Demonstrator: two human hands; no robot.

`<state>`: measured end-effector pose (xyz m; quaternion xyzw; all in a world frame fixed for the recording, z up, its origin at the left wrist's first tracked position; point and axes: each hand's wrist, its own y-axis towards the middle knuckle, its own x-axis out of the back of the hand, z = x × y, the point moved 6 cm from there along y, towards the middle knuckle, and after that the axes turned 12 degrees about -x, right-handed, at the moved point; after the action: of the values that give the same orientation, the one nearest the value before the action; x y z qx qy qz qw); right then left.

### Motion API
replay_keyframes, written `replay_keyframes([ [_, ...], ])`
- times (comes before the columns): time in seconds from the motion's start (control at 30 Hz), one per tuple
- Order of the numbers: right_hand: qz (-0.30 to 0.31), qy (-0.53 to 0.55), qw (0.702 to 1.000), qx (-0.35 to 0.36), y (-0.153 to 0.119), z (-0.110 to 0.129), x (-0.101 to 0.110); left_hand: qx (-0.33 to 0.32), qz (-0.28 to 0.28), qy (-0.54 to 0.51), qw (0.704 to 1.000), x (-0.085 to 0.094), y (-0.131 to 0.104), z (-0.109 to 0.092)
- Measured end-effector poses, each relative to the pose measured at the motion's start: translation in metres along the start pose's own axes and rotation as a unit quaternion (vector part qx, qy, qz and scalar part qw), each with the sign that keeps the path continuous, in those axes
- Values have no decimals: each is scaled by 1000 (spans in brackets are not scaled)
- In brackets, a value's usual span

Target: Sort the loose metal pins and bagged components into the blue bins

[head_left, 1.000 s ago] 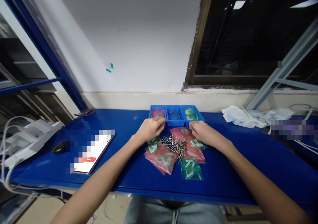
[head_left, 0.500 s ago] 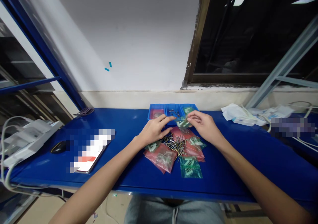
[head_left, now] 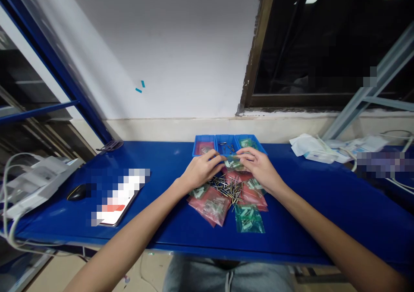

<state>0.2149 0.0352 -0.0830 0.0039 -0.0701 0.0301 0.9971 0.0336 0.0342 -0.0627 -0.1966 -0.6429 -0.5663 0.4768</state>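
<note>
Between my hands, above the heap, is a small green clear plastic bag [head_left: 233, 163] with pale pieces inside. My left hand [head_left: 204, 167] pinches the bag's left edge, its fingers closed. On the other side my right hand [head_left: 257, 167] grips the top right edge with thumb and fingers. Below lies a pile of thin metal pins [head_left: 228, 188], silver and brass coloured. Pink bags [head_left: 211, 208] and another green bag [head_left: 249, 218] with pale pieces surround the pile on the blue table [head_left: 174, 223].
Behind my hands stand three blue bins: the left bin [head_left: 194, 147] holds a pink bag, the middle some metal pieces, the right a green bag. A phone-like slab [head_left: 121, 201] and black mouse [head_left: 76, 192] lie left; white packets [head_left: 310, 147] lie right.
My left fingers have closed onto the green bag's left edge. My right hand has shifted slightly left, and the bag now hangs flatter between both hands.
</note>
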Motion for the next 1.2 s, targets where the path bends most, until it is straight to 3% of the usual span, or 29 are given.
replay_keyframes([
  [0.17,63,-34,997,9,-3,-2,-12,9,-7,-8,1000,1,0,2],
  [0.27,67,-72,994,40,-8,-1,-17,21,-16,-7,1000,2,-1,4],
  [0.47,2,-183,972,146,-21,15,-24,30,-40,-18,999,4,-1,3],
  [0.6,-57,-232,955,177,-23,23,-21,18,-55,-48,997,3,-1,0],
  [0.83,-26,-63,995,71,-8,5,-10,13,-82,-40,996,8,-1,-2],
  [1.0,-43,42,998,22,-7,9,-2,7,-46,-7,999,6,-1,0],
  [1.2,-10,77,997,2,-8,8,-5,-4,-38,12,999,2,-2,-1],
])
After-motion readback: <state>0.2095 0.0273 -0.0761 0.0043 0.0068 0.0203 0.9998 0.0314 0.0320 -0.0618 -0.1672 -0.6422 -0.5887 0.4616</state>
